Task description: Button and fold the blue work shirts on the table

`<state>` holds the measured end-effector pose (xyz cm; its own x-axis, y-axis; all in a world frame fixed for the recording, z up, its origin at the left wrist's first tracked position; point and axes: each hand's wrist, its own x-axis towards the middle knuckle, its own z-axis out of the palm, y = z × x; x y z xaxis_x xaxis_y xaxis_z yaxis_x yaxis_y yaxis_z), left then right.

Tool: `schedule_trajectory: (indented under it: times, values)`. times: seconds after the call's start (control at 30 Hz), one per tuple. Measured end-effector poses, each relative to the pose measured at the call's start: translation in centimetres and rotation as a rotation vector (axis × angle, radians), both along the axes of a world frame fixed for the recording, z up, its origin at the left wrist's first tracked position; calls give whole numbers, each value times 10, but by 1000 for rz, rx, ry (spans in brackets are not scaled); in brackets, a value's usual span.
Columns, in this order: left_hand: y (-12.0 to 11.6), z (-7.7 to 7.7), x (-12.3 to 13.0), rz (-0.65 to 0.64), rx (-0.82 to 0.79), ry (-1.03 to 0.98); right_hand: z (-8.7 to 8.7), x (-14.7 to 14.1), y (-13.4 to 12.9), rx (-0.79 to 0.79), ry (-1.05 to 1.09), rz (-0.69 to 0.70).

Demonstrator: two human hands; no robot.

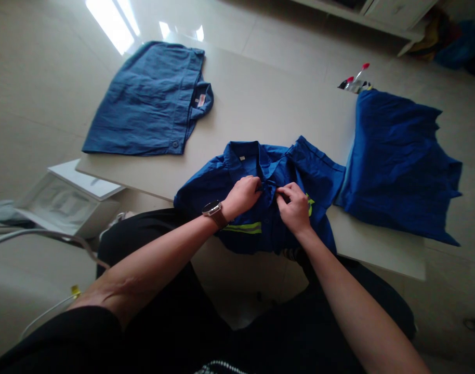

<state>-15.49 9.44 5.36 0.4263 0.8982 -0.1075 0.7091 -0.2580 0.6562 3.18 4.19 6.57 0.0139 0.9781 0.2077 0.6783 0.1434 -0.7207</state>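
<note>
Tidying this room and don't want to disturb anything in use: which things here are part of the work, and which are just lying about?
Part of the work:
left hand and right hand, both at the front of the blue work shirt with yellow reflective stripes

Lying about:
folded shirt
crumpled blue garment
red-capped items
white box

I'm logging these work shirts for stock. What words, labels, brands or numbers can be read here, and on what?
Collar label on the folded dull-blue work shirt: red and white, too small to read.
White tag inside the collar of the bright blue work shirt: too small to read.
Wristwatch: nothing legible on its face.
</note>
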Motion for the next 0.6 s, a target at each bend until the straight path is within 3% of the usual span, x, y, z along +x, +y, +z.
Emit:
schedule_trajectory:
  times: [0.17,0.4,0.6]
  values:
    - [-4,4,1,-28,26,51,-2,-1,0,-21,-4,12]
    - [-13,30,5,-32,10,182,0,-4,-1,-21,-4,8]
    - [-16,28,8,-19,16,39,0,-6,-3,-15,-6,29]
